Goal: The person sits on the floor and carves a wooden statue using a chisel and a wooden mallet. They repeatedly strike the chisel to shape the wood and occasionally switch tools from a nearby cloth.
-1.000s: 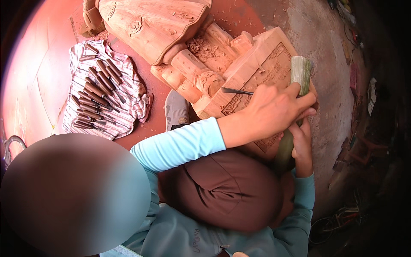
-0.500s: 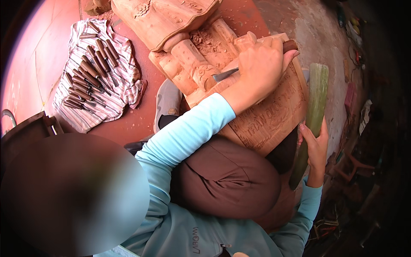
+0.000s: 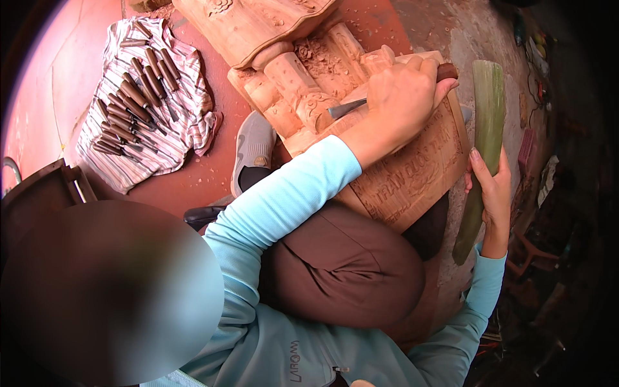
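Note:
My left hand (image 3: 403, 93) is closed round a chisel (image 3: 348, 108); its brown handle end sticks out past the thumb. The chisel's metal blade slants left and its tip meets the carved wooden piece (image 3: 387, 203), beside a carved leg-like form. Further right, my right hand (image 3: 493, 187) grips a long greenish wooden mallet (image 3: 489, 106) around its narrower lower part. The mallet's thick end points up and away, apart from the chisel handle. Raised lettering covers the near face of the wood.
On the red floor at left, a striped cloth (image 3: 109, 55) bears several brown-handled carving tools (image 3: 134, 95). Wood chips (image 3: 313, 55) lie in the carving's hollow. A grey shoe (image 3: 253, 145) stands beside the carving. A dark blurred shape covers the lower left.
My right hand and the mallet have moved up and slightly right. The chisel stays in my left hand, its tip at nearly the same spot on the wood. The view has shifted slightly.

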`<state>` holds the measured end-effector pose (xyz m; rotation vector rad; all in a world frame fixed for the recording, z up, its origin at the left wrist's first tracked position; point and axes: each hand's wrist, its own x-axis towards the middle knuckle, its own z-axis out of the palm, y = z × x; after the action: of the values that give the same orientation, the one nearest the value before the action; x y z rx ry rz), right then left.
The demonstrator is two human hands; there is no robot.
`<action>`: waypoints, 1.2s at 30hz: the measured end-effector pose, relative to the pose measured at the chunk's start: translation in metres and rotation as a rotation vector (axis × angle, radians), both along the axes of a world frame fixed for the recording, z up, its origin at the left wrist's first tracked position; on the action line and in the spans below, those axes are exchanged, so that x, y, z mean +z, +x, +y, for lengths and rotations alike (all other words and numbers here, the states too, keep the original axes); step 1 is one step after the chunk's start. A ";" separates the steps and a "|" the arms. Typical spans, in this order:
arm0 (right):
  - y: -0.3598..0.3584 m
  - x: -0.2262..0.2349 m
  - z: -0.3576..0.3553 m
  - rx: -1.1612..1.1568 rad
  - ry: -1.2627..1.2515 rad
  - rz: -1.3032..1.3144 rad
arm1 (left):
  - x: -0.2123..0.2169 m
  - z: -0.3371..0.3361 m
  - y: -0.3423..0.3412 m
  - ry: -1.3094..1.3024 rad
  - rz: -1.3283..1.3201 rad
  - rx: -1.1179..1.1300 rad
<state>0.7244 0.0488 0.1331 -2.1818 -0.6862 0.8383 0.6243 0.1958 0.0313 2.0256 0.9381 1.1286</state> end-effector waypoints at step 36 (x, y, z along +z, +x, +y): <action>0.005 0.020 0.042 0.163 -0.057 -0.126 | 0.003 0.011 -0.002 -0.073 -0.027 0.080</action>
<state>0.7298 0.0910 0.1534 -2.2675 -0.9228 0.8165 0.6224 0.2066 0.0338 1.9246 1.0403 1.1443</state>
